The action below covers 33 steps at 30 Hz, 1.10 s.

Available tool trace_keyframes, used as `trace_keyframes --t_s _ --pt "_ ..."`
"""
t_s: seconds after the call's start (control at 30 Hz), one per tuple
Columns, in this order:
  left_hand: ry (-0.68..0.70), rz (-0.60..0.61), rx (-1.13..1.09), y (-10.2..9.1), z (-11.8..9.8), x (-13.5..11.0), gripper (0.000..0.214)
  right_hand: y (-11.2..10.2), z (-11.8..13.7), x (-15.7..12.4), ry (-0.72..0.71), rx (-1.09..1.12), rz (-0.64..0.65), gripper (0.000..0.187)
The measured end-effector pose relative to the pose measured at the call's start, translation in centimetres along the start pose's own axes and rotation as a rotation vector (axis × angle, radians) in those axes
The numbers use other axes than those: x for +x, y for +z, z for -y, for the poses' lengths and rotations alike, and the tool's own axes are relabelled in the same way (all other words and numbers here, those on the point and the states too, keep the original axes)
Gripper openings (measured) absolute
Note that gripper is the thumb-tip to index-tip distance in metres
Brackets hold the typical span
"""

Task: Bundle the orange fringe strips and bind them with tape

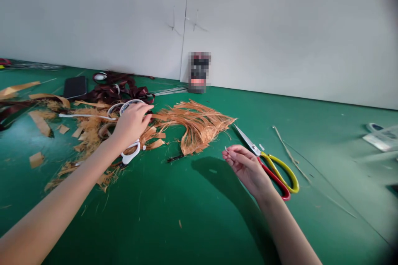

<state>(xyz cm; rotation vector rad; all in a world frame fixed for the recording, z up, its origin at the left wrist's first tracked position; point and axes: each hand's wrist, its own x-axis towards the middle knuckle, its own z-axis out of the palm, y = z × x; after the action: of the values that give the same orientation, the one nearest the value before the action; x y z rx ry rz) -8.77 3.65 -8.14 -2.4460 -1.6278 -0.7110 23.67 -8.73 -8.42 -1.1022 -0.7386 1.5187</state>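
My left hand point(132, 123) reaches forward over a heap of orange-brown fringed fibre strips point(192, 126) and closes its fingers on a strip beside a clear tape ring point(129, 104). White-handled scissors point(132, 154) lie just under that wrist. My right hand point(245, 165) hovers above the green table point(186, 215) with its fingers pinched on a tiny pale piece that I cannot name. Scissors with one yellow and one red handle point(275, 169) lie right beside it, blades pointing away.
Dark maroon ribbon point(120, 91), a black phone point(75, 87) and a tape roll point(100, 76) lie at the back left. Tan paper scraps point(40, 122) scatter on the left. A blurred can point(199, 71) stands by the white wall. Thin sticks point(290, 155) and a clear packet point(381, 137) lie to the right.
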Motion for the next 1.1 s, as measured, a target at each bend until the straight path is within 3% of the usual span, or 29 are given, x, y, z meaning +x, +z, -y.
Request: trace_keyframes --t_s 0.1,0.2,0.37,0.47,0.57,0.67,0.77,0.9,1.03,1.1 --pt "0.045 0.131 -0.01 0.7 -0.7 -0.3 0.038 0.0 -0.1 -0.2 -0.009 -0.064 0.03 0.019" --pt "-0.002 0.139 -0.027 1.2 -0.3 -0.4 0.035 0.1 -0.2 -0.4 -0.013 -0.11 0.06 0.028" --pt "-0.2 -0.123 -0.057 1.0 0.8 0.3 0.032 0.5 -0.2 -0.3 -0.036 -0.115 0.019 0.021" --pt "-0.272 -0.237 -0.034 0.0 -0.5 0.1 0.048 0.4 -0.3 -0.2 -0.1 -0.11 -0.029 0.015" --pt "-0.138 -0.266 -0.064 -0.6 -4.2 -1.2 0.047 0.1 -0.5 0.0 -0.094 -0.105 -0.063 0.015" --pt "0.148 -0.08 -0.217 -0.2 -8.8 -3.6 0.032 -0.1 -0.6 0.1 -0.087 -0.111 -0.073 0.016" --pt "0.343 0.117 -0.291 1.0 -12.2 -6.0 0.033 -0.1 -0.7 0.2 -0.08 -0.124 -0.084 0.017" --pt "0.458 0.14 -0.203 2.0 -13.1 -7.7 0.036 -0.2 -0.7 0.1 -0.047 -0.131 -0.094 0.017" --pt "0.471 0.105 -0.153 1.7 -12.3 -7.9 0.033 -0.1 -0.8 0.0 -0.062 -0.147 0.001 0.024" --pt "0.453 0.094 -0.152 1.4 -12.2 -7.8 0.031 0.2 -0.9 0.0 -0.085 -0.156 0.034 0.018"
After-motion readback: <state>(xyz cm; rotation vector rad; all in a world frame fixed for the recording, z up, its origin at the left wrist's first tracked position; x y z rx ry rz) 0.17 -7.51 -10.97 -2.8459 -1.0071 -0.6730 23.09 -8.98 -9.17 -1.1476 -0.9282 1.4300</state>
